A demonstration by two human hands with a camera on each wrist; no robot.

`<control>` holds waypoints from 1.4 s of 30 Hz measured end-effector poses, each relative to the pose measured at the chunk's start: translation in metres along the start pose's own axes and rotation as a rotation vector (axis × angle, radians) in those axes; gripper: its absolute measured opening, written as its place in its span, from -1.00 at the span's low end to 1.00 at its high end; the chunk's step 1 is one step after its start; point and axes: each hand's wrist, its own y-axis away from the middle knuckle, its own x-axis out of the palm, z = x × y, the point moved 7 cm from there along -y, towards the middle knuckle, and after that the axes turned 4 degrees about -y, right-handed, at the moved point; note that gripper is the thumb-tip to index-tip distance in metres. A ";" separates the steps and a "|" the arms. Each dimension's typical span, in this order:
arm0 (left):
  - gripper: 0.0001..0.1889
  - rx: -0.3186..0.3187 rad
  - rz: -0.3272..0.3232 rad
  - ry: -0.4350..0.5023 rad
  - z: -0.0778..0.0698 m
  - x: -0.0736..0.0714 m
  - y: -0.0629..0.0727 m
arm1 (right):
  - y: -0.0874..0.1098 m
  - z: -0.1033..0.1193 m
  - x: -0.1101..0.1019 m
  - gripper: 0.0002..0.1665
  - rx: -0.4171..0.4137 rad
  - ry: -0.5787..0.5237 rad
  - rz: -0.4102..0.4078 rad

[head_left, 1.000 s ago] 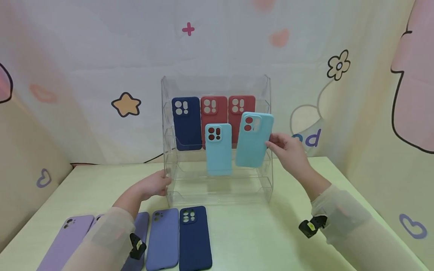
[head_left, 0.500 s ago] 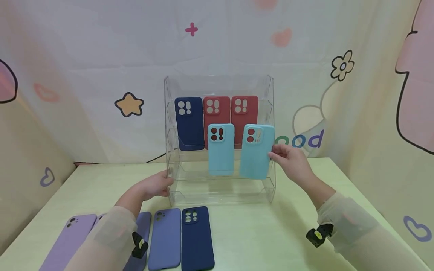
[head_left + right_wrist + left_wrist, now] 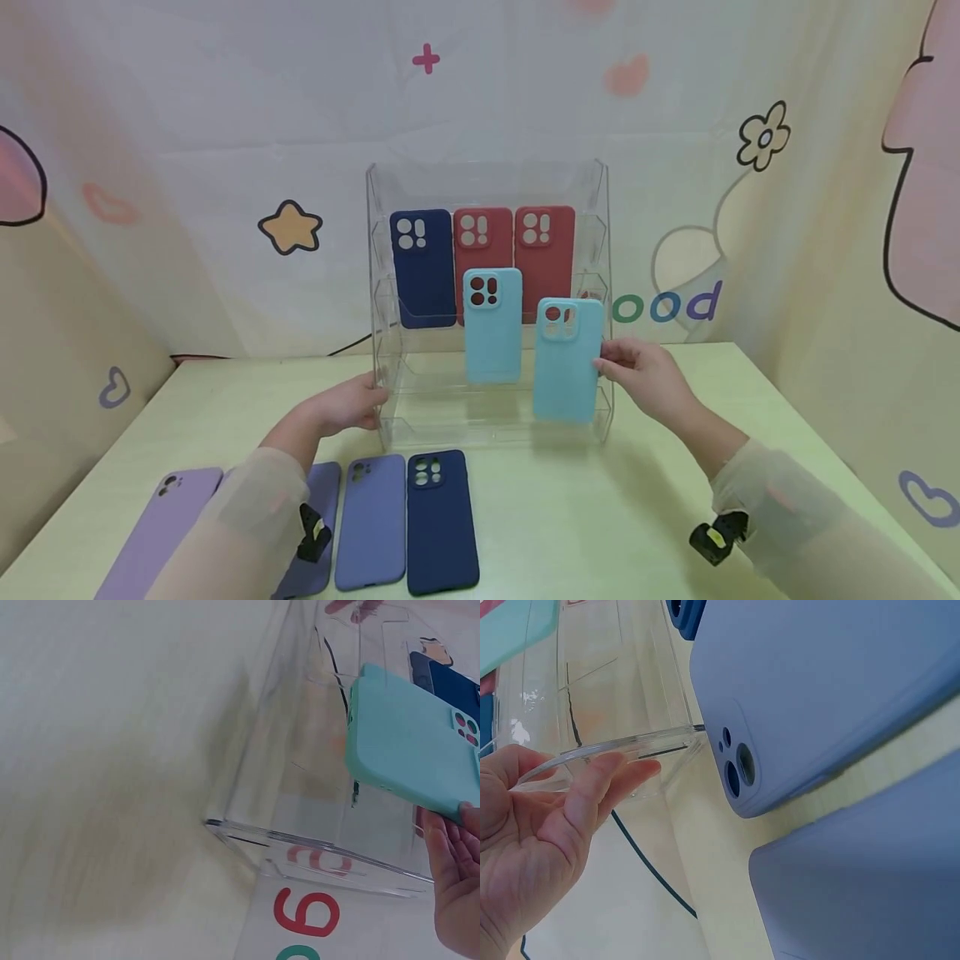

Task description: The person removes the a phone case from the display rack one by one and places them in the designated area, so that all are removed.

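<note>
A clear acrylic tiered display rack (image 3: 491, 435) stands on the table. My left hand (image 3: 348, 404) pinches its left side panel between thumb and fingers, which the left wrist view shows closely (image 3: 562, 817). By its right edge, my right hand (image 3: 648, 379) pinches a light blue phone case (image 3: 567, 375), held upright in front of the rack's lower right part. Another light blue phone case (image 3: 492, 333) stands in a middle tier. Behind, on a higher tier, are a navy phone case (image 3: 422, 275) and two red phone cases (image 3: 483, 237), the right red one (image 3: 544, 258) partly covered.
Along the table's (image 3: 570, 525) front left lie several phone cases: a navy one (image 3: 442, 525), a blue-purple one (image 3: 371, 525) and a lilac one (image 3: 161, 525). My left sleeve (image 3: 232, 525) covers part of that row. A patterned cloth (image 3: 187, 208) hangs behind the rack.
My right hand has lowered the light blue phone case from in front of the right red case to the rack's lower right. My left hand stays on the side panel.
</note>
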 end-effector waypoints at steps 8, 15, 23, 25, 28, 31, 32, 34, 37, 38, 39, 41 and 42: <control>-0.47 0.002 -0.016 -0.009 -0.001 0.000 -0.002 | 0.011 -0.009 0.010 -0.57 0.047 -0.014 0.061; -0.45 -0.003 -0.027 -0.027 -0.001 0.000 -0.001 | 0.020 -0.018 0.022 -0.57 0.084 -0.061 0.130; -0.44 -0.005 -0.028 -0.045 0.000 0.000 -0.001 | 0.028 -0.021 0.036 -0.64 0.082 -0.107 0.196; -0.46 -0.003 -0.034 -0.049 0.000 -0.001 0.000 | 0.030 -0.020 0.039 -0.65 0.082 -0.118 0.207; -0.47 0.005 -0.034 -0.048 -0.001 -0.001 0.000 | 0.032 -0.019 0.042 -0.68 0.076 -0.123 0.224; -0.48 0.009 -0.029 -0.042 -0.001 -0.001 0.000 | 0.034 -0.020 0.045 -0.68 0.074 -0.131 0.237; -0.48 0.008 -0.029 -0.043 -0.001 -0.001 0.000 | 0.034 -0.020 0.046 -0.68 0.078 -0.140 0.242; -0.46 0.004 -0.034 -0.046 0.000 -0.001 0.000 | 0.035 -0.022 0.048 -0.67 0.089 -0.158 0.248; -0.44 0.003 -0.039 -0.058 -0.001 0.000 0.001 | 0.036 -0.022 0.053 -0.66 0.096 -0.184 0.264; -0.43 0.005 -0.041 -0.059 -0.001 0.000 0.001 | 0.036 -0.022 0.056 -0.67 0.099 -0.189 0.272; -0.42 0.004 -0.041 -0.059 -0.001 0.000 0.001 | 0.036 -0.022 0.058 -0.67 0.100 -0.191 0.279; -0.42 0.006 -0.042 -0.061 -0.002 0.000 0.002 | 0.037 -0.020 0.063 -0.67 0.104 -0.199 0.298; -0.42 0.005 -0.046 -0.063 -0.002 -0.001 0.002 | 0.038 -0.020 0.066 -0.67 0.111 -0.204 0.306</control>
